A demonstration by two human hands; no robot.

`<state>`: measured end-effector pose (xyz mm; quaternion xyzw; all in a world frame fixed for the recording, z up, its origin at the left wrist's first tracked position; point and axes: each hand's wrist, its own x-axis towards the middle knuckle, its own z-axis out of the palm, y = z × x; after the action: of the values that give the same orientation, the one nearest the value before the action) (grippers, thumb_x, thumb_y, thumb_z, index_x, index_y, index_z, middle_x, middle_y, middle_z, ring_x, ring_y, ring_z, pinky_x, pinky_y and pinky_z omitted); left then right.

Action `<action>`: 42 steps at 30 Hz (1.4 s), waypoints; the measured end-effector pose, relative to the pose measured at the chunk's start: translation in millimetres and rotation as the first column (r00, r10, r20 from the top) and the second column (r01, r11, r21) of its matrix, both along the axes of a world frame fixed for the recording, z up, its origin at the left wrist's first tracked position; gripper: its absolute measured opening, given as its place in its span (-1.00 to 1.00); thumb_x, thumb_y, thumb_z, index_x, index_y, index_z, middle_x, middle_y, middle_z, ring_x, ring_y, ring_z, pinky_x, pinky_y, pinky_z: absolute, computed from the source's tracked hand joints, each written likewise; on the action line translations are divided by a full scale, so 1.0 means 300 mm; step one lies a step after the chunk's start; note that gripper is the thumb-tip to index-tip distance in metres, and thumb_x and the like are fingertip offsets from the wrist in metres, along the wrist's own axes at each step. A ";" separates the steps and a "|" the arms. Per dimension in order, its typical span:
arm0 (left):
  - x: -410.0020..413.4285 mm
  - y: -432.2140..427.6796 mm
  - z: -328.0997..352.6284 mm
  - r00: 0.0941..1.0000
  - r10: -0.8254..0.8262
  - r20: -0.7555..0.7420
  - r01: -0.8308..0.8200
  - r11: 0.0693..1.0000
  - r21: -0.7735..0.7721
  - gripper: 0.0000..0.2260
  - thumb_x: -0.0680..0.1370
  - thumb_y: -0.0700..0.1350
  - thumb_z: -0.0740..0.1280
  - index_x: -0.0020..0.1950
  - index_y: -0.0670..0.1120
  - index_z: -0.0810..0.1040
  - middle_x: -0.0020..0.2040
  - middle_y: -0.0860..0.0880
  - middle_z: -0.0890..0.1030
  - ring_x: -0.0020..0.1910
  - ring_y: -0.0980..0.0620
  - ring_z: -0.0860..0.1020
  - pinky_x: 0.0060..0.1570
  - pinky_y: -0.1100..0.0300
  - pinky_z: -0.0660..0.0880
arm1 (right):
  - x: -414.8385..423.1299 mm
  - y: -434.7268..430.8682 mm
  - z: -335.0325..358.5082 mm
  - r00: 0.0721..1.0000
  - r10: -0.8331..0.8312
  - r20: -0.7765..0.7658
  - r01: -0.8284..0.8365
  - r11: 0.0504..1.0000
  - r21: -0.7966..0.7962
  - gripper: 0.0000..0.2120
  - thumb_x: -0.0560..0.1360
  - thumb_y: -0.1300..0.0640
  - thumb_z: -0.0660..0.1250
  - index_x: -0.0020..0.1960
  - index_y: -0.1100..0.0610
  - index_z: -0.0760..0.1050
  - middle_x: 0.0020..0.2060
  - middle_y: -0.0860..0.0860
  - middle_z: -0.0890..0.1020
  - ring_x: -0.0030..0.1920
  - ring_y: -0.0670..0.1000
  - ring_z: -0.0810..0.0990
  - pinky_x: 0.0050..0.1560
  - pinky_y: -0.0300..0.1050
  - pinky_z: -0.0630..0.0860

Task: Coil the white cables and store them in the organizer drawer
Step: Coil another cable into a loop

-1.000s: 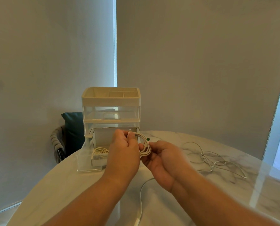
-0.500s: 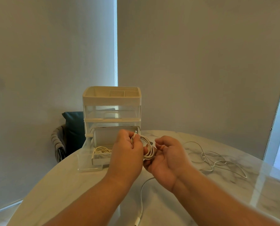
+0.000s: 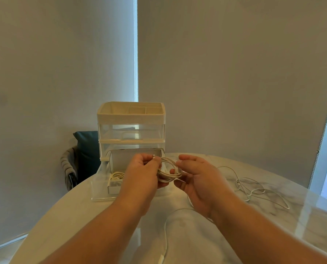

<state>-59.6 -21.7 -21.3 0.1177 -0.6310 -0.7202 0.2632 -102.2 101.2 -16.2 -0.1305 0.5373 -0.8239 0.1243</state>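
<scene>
Left grip [image 3: 139,172]: closed, thumb and fingers pinching the thin white cable [image 3: 169,172] at the far side of its small coil. A metal plug tip shows just above the thumb.

Right grip [image 3: 199,180]: fingers curled in on the coil's right side, thumb raised above it. The fingertips [image 3: 173,171] touch the loops and appear to hold a strand. Exact contact is partly hidden by the loops.

The coil is held above the counter, between the two grips and in front of the open drawer. Its unwound tail drops from under the right grip, lies across the round white marble counter [image 3: 206,242] and runs toward the viewer to a white plug at the bottom edge.

Clear plastic drawer [image 3: 99,189]: lowest tier, pulled out, just behind the left grip. Inside lies another coiled white cable [image 3: 117,176], resting on a small white box [image 3: 113,188].

Cream and clear plastic tiered organizer [image 3: 131,130]: stands at the counter's far edge, with a divided open tray on top.

Second white cable [image 3: 254,189]: loose and uncoiled on the counter, right of the right grip and apart from it.

Behind the counter, left of the organizer: a dark teal cushion [image 3: 86,147] on a grey woven chair [image 3: 67,168]. Grey roller blinds [image 3: 235,73] fill the background.
</scene>
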 end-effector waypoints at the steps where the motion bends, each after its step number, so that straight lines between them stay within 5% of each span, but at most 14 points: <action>1: 0.001 -0.002 0.003 1.000 -0.008 0.006 0.007 1.000 0.025 -0.94 0.63 -0.16 0.28 0.05 -0.13 0.53 -0.14 -0.17 0.68 -0.26 -0.06 0.67 -0.18 0.00 0.66 | -0.001 0.000 -0.001 1.000 -0.009 -0.024 0.010 0.999 0.048 -0.79 0.52 0.37 0.36 0.12 0.20 0.56 -0.29 0.08 0.69 -0.24 0.04 0.65 -0.21 -0.06 0.55; 5: 0.001 -0.008 0.001 0.999 -0.035 0.033 0.031 0.996 0.089 -0.94 0.63 -0.22 0.29 0.07 -0.18 0.53 -0.13 -0.24 0.68 -0.21 -0.12 0.70 -0.16 -0.01 0.65 | -0.011 0.006 -0.005 0.996 -0.056 -0.071 0.064 0.991 0.117 -0.79 0.51 0.43 0.35 0.09 0.23 0.58 -0.21 0.16 0.67 -0.24 0.06 0.63 -0.25 -0.13 0.56; 10: -0.004 -0.005 0.003 0.999 -0.035 0.024 0.030 0.982 0.185 -0.90 0.61 -0.29 0.30 0.11 -0.19 0.52 -0.03 -0.24 0.67 -0.15 -0.13 0.70 -0.21 0.06 0.64 | -0.016 0.008 -0.004 1.000 -0.013 0.016 0.013 1.000 0.020 -0.89 0.56 0.34 0.31 0.01 0.32 0.61 -0.26 0.15 0.69 -0.30 0.00 0.64 -0.29 -0.16 0.57; 17: -0.015 0.024 -0.013 0.997 0.050 0.066 -0.047 0.998 -0.049 -0.87 0.63 -0.21 0.23 0.09 -0.02 0.52 -0.10 -0.13 0.64 -0.16 -0.07 0.63 0.00 -0.10 0.62 | 0.014 -0.015 -0.002 0.955 0.171 0.242 -0.188 0.981 0.049 -0.81 0.53 0.25 0.21 -0.14 0.25 0.58 -0.34 0.13 0.62 -0.32 0.04 0.52 -0.22 -0.04 0.47; 24: 0.012 0.048 -0.001 0.998 0.053 0.026 -0.049 0.987 -0.151 -0.83 0.62 -0.19 0.18 0.06 0.05 0.51 -0.02 -0.09 0.64 -0.03 -0.07 0.63 0.03 -0.07 0.61 | 0.022 -0.006 -0.009 0.956 0.279 0.095 -0.281 0.960 0.014 -0.79 0.53 0.18 0.24 -0.08 0.19 0.65 -0.29 0.09 0.62 -0.27 0.02 0.54 -0.19 -0.05 0.44; 36: 0.017 0.026 -0.005 0.998 0.058 0.002 -0.052 0.905 -0.423 -0.90 0.67 -0.07 0.17 0.06 0.08 0.46 -0.06 -0.03 0.62 -0.08 0.00 0.61 -0.02 0.00 0.60 | 0.020 -0.022 -0.022 0.965 0.041 0.259 -0.065 0.994 0.084 -0.87 0.58 0.24 0.30 -0.03 0.25 0.61 -0.37 0.08 0.67 -0.42 -0.03 0.57 -0.45 -0.21 0.33; 42: 0.018 0.028 -0.012 0.991 0.126 -0.040 -0.130 0.876 -0.464 -0.91 0.65 -0.10 0.17 0.04 0.07 0.43 -0.08 -0.01 0.58 -0.11 0.07 0.58 -0.12 0.10 0.58 | 0.025 -0.049 -0.070 0.993 -0.021 0.116 0.013 0.998 0.065 -0.79 0.58 0.15 0.33 0.07 0.25 0.65 -0.17 0.12 0.71 -0.21 0.02 0.65 -0.23 -0.07 0.54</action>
<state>-54.3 -13.3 -25.0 0.0895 -0.7748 -0.5294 0.3336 -94.8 86.5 -37.3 -0.0736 0.5562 -0.8136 0.1527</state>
